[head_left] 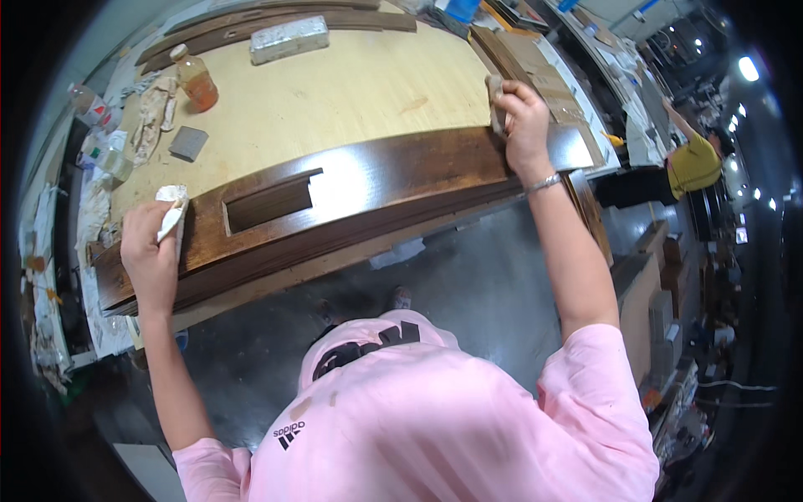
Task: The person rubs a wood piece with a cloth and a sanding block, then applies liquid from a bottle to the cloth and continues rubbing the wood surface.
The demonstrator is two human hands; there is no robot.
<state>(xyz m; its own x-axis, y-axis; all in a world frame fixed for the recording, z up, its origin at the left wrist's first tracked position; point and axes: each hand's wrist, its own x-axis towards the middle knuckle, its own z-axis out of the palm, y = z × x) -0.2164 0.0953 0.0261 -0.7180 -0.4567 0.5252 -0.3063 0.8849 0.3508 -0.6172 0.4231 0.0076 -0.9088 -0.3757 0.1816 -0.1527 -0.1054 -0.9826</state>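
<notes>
A long, glossy dark brown wooden board point(393, 171) with a rectangular cutout near its left end lies along the near side of the worktable. Similar dark edges show stacked beneath it. At the board's left end, my left hand point(149, 255) is closed around a crumpled white cloth point(171, 209). My right hand point(527, 130) is over the board's right part, its fingers pinching a small grey-brown pad point(495, 105); whether the pad is cloth or sponge I cannot tell. A grey sanding block point(188, 144) rests on the pale tabletop point(360, 92) beyond the board.
Farther back on the table are a bottle of orange liquid point(196, 79), a silvery wrapped block point(289, 40) and long dark wood strips point(335, 21). Stained rags point(156, 117) and a clear bottle point(90, 107) sit at left. A person in yellow point(694, 167) stands at right.
</notes>
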